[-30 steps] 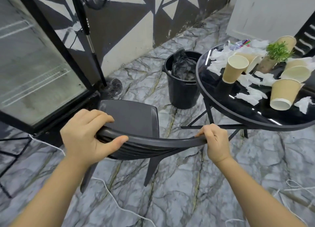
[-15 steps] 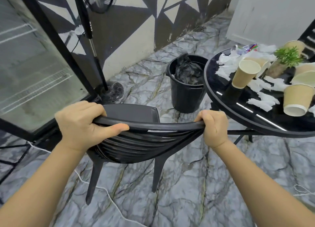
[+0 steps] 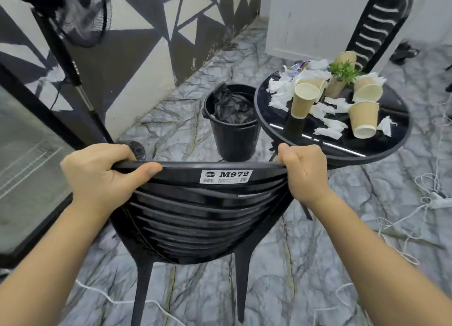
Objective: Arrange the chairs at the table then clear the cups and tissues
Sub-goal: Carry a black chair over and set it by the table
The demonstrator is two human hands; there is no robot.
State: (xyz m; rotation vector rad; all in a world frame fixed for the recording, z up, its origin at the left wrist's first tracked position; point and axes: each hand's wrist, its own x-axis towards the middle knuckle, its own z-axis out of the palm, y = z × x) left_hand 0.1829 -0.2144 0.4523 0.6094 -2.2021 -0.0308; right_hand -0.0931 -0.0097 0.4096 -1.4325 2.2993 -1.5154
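Left hand [image 3: 102, 176] and right hand [image 3: 302, 169] gripped the chair [image 3: 195, 218] top rail, likely for steering. Worktop [image 3: 342, 149] sat ahead-right, cups [image 3: 363, 119] uncleared.

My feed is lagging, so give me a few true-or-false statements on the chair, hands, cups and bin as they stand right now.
1. Both hands, left hand and right hand, grip the top rail of the black chair. True.
2. The round table has been cleared. False: paper cups and tissues lie on it.
3. The black bin stands beside the table. True.
4. Every cup stands upright. False: one cup lies tipped over.
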